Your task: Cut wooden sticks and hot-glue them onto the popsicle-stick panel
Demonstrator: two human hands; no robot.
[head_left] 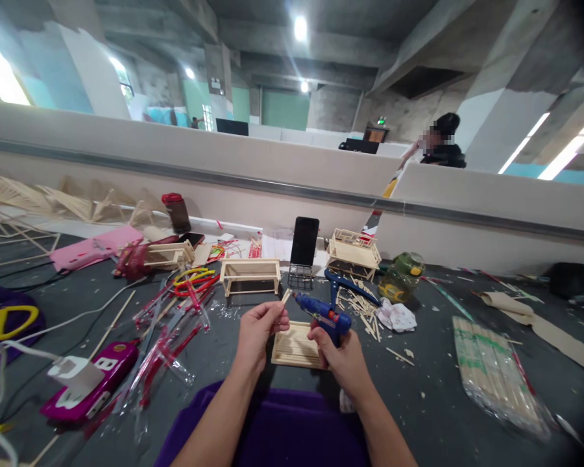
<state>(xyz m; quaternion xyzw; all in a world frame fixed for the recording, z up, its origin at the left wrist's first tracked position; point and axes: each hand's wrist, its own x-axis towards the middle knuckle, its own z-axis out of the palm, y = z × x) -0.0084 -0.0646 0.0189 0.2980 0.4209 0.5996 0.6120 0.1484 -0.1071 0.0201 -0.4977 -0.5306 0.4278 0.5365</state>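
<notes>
My left hand (263, 331) pinches a short wooden stick (286, 296) between thumb and fingers, its end close to the nozzle of a blue glue gun (324, 311). Wrapped round the glue gun's handle is my right hand (341, 355). Below both hands a flat panel of wooden sticks (296, 345) lies on the dark table, partly covered by them. Farther back stand a small stick-built frame (250, 275) and a larger stick-built model (354, 251). A heap of short cut sticks (365, 305) lies right of the glue gun.
A phone on a wire stand (304, 243) stands behind my hands. Red and clear plastic wrappers (168, 344) and a purple power strip (97, 383) lie left. On the right are a green bottle (403, 275) and a bag of sticks (496, 370). A person (442, 143) is beyond the partition.
</notes>
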